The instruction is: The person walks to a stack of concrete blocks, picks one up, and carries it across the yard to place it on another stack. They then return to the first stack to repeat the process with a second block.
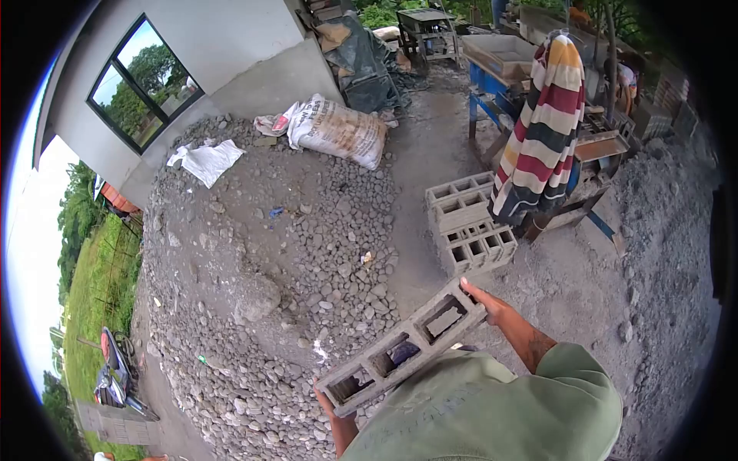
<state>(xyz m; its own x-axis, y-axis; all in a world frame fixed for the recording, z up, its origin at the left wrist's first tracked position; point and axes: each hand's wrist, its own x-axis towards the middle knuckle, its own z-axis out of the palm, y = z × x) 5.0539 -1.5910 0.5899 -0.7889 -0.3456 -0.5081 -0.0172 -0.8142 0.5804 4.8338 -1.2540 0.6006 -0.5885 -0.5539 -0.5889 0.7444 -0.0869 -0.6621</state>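
A grey hollow concrete block (415, 332) with three openings is held tilted in front of the green shirt. My right hand (486, 302) grips its upper right end, the thumb on top near the corner. At the lower left end, my left hand (332, 407) holds the other end, its fingers partly hidden by the block. Beyond the block, more hollow blocks (470, 223) stand stacked on the ground, apart from my hands.
A gravel pile (269, 292) spreads to the left, with a filled sack (338, 132) and a white bag (207, 160) on it. A striped cloth (542, 127) hangs beside a work table. Another person (626, 81) bends at the far right. A motorcycle (115, 376) stands lower left.
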